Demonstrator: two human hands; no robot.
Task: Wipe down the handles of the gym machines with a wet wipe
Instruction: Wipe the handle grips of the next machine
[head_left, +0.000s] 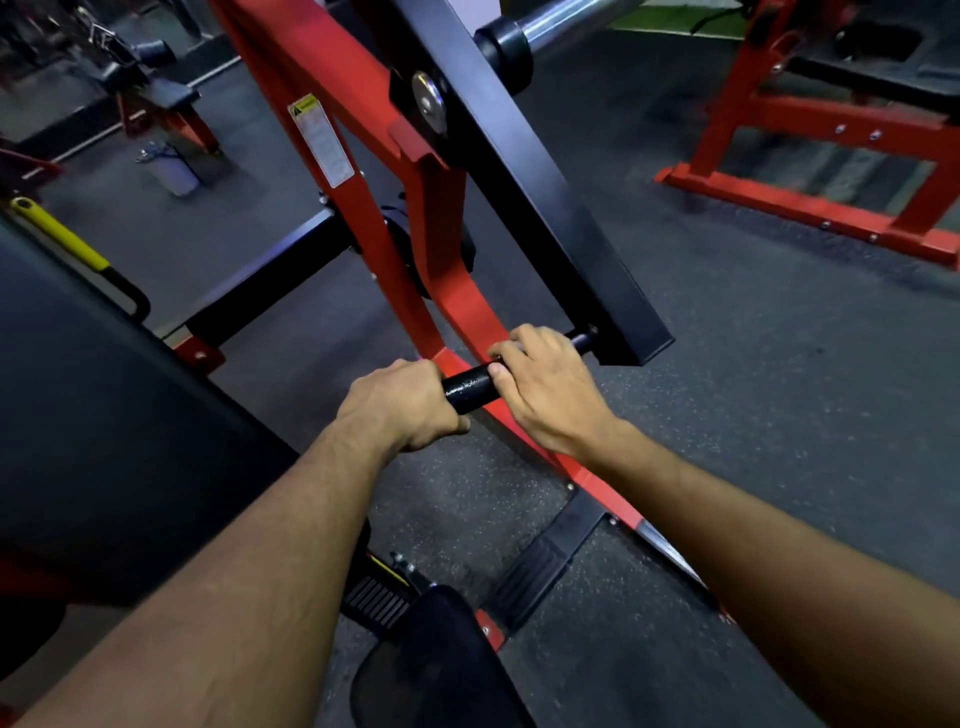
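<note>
Speckled rubber gym floor (727, 374) lies beneath a red machine frame (363, 171). Its black handle (470, 387) juts from the black lever arm (545, 208), at arm's reach. Left hand (402, 405) wraps the near end, probably steadying it; right hand (543, 382) curls over the far part, both forearms extended. No wet wipe is visible.
</note>
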